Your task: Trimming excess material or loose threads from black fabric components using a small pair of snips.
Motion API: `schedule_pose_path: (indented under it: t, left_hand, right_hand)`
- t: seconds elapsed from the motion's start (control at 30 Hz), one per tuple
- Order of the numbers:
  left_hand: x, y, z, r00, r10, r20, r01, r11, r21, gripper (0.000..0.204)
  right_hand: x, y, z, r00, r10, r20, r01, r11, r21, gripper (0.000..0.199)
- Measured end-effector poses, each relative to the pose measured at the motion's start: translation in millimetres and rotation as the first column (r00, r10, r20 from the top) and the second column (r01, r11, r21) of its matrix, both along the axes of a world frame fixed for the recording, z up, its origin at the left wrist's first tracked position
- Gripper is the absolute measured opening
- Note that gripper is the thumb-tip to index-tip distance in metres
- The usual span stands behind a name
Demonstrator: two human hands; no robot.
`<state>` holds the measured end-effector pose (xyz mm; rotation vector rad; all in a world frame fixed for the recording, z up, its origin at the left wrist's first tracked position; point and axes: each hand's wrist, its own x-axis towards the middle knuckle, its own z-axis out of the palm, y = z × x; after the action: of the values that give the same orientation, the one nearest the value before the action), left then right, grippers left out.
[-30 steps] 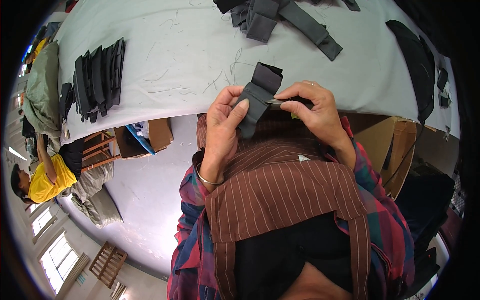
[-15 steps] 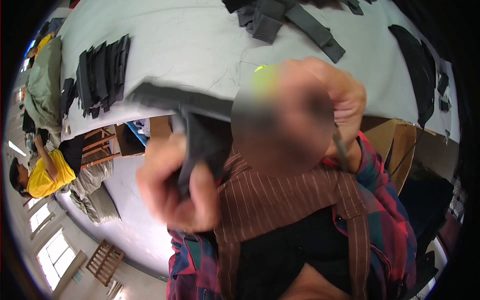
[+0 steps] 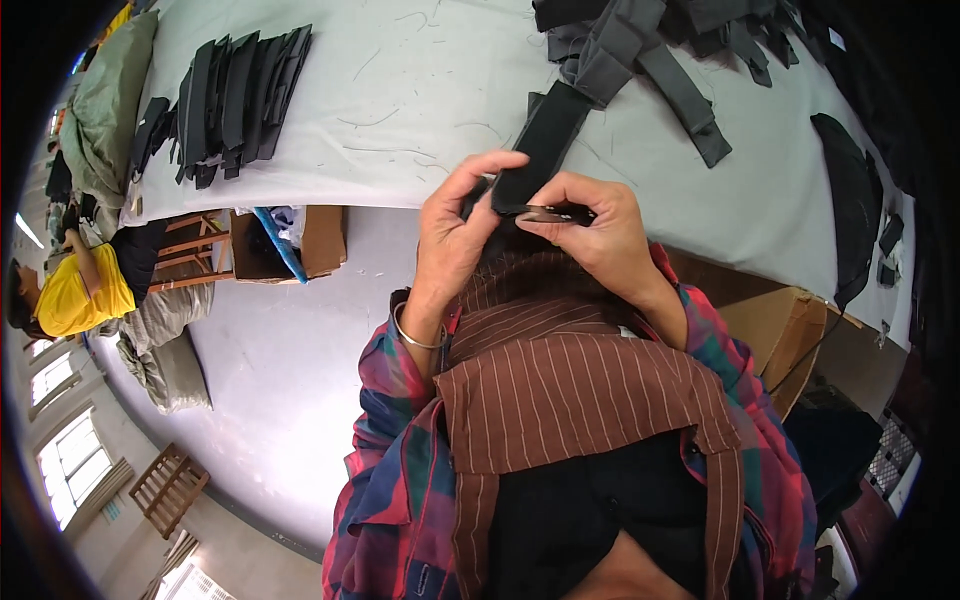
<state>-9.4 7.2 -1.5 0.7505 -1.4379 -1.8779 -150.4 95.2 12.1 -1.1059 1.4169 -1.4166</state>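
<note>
My left hand pinches the near end of a black fabric strip between thumb and fingers. The strip slants away from me over the table edge, its far end against a heap of dark grey strips. Close beside it, my right hand is closed, thumb against forefinger, on a thin dark piece with a shiny edge, at the strip's near end. That piece may be a small cutting tool; its kind is not clear. Both hands are in front of my brown striped apron.
Black strips lie in a row at the table's left. A curved black piece is at the right. Loose threads are scattered on the pale tablecloth. Cardboard boxes stand below the edge. A person in yellow works far left.
Both hands have moved away from me to the table edge and come closer together. The black strip, earlier raised and blurred across my left hand, now points away toward the heap.
</note>
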Motion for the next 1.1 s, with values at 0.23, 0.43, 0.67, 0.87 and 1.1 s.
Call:
schedule_pose_path:
  t: [0.23,0.43,0.67,0.87,1.1]
  left_hand:
    - [5,-6,-10,0.993,-0.121,0.000,0.121,0.991,-0.051,0.012]
    - [8,-12,-7,0.990,-0.131,0.056,0.137,0.983,-0.121,0.012]
    - [-2,-6,7,0.989,-0.128,0.074,0.141,0.964,-0.224,0.013]
    - [3,-5,10,0.987,-0.123,0.106,0.150,0.937,-0.315,0.010]
    - [3,8,15,1.000,-0.004,0.017,0.009,0.959,-0.284,0.013]
  right_hand:
    - [-5,4,8,0.998,-0.021,-0.060,0.019,0.999,-0.045,0.015]
    - [-23,7,19,0.827,-0.076,-0.557,-0.013,0.988,-0.153,0.020]
    - [-16,1,33,0.729,-0.144,-0.670,-0.045,0.966,-0.256,0.016]
    - [-17,2,34,0.682,-0.168,-0.712,-0.050,0.960,-0.275,0.015]
    - [1,11,35,0.867,-0.161,-0.472,0.084,0.980,-0.181,0.017]
